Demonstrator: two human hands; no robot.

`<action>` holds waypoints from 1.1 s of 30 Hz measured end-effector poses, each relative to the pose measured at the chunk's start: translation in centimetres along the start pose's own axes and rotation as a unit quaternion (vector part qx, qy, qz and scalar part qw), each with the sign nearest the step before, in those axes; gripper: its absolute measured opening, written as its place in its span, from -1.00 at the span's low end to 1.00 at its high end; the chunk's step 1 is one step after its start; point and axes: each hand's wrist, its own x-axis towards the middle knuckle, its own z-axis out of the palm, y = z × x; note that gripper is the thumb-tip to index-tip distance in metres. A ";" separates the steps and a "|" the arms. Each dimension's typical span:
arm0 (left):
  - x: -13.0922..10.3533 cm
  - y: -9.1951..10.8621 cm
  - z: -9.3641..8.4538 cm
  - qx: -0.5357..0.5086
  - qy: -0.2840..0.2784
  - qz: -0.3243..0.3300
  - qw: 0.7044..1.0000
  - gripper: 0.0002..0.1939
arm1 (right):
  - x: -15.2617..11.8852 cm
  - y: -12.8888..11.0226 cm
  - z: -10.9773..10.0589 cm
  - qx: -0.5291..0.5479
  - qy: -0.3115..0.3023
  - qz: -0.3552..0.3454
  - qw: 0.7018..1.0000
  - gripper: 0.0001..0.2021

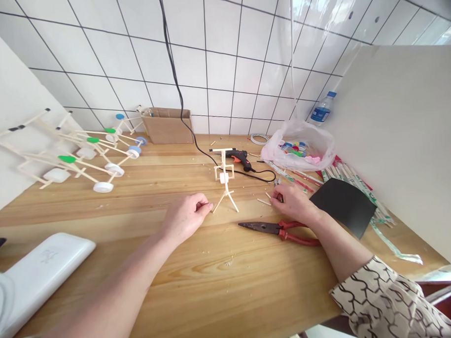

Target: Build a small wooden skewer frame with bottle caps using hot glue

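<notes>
A small frame of pale wooden sticks (226,187) stands in the middle of the table, with a white round piece at its centre and dark tips on its top bar. My left hand (188,217) is closed, thumb and forefinger pinched at the end of the frame's left leg. To the right, my right hand (293,201) is closed low over the table, its fingertips at a short wooden stick (268,195). Another cut stick (263,202) lies beside it. Red-handled long-nose pliers (274,228) lie just below, partly under my right forearm.
Behind the frame lies a black glue gun (242,158) with its cord. Several stick models with wheels (103,186) stand at left, near a cardboard box (168,125). At right are a bag of caps (284,159), a black sheet (344,207) and a bottle (321,110). A white power bank (47,274) lies front left.
</notes>
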 end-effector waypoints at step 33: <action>0.2 -0.5 0.0 -0.043 0.027 0.032 0.998 -0.65 | 2.6 4.9 -0.3 -0.019 0.060 0.115 0.991 -0.76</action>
